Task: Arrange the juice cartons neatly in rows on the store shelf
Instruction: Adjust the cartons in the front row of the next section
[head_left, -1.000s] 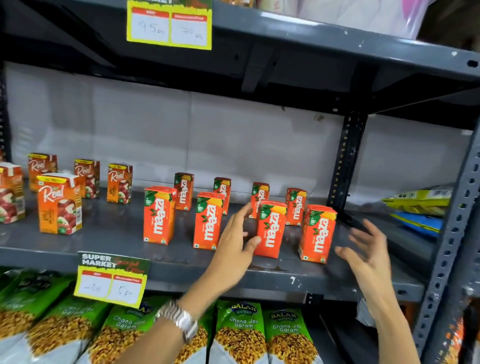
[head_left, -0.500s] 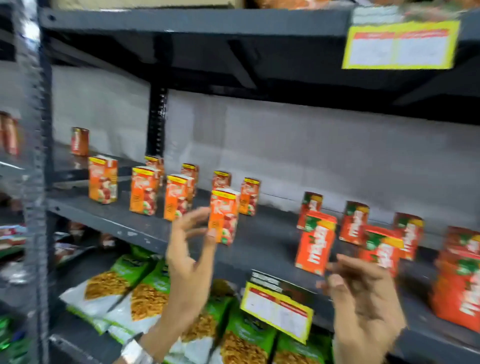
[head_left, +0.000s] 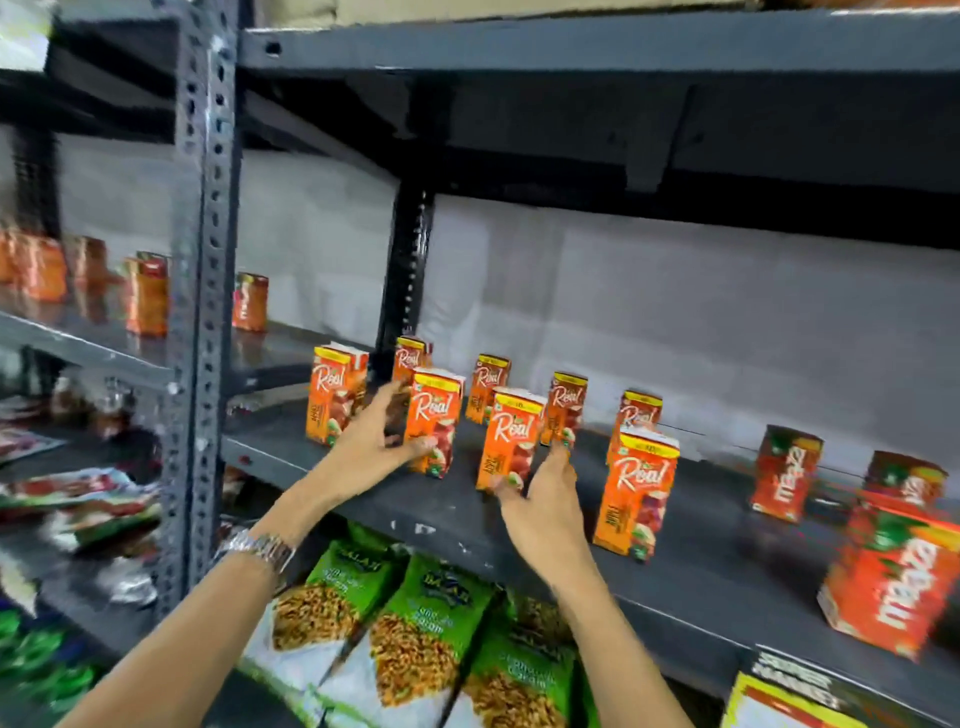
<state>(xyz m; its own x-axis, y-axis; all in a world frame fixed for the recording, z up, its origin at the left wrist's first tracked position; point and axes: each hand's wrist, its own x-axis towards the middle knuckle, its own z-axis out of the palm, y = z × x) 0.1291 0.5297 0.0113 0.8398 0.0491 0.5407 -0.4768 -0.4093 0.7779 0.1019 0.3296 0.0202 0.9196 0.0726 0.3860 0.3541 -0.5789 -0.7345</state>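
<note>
Orange Real juice cartons stand in two loose rows on the grey shelf (head_left: 701, 561). My left hand (head_left: 371, 449) grips the second front carton (head_left: 436, 415), thumb on its face and fingers around its left side. Around the foot of the third front carton (head_left: 514, 431) my right hand (head_left: 543, 499) is closed, thumb low in front and fingers on its right side. Another front carton (head_left: 636, 493) stands to the right, one (head_left: 332, 395) to the left. Red Maaza cartons (head_left: 787, 473) stand further right, one large and close (head_left: 893, 577).
A perforated grey upright (head_left: 208, 312) divides this bay from the left bay, where more cartons (head_left: 148, 296) stand. Green snack bags (head_left: 415, 639) fill the shelf below. A yellow price label (head_left: 779, 696) hangs at the lower right. The upper shelf (head_left: 571, 47) is close overhead.
The view has swung left from the Maaza cartons to the Real cartons. Both hands, free in the air before, have reached in and closed on two front Real cartons.
</note>
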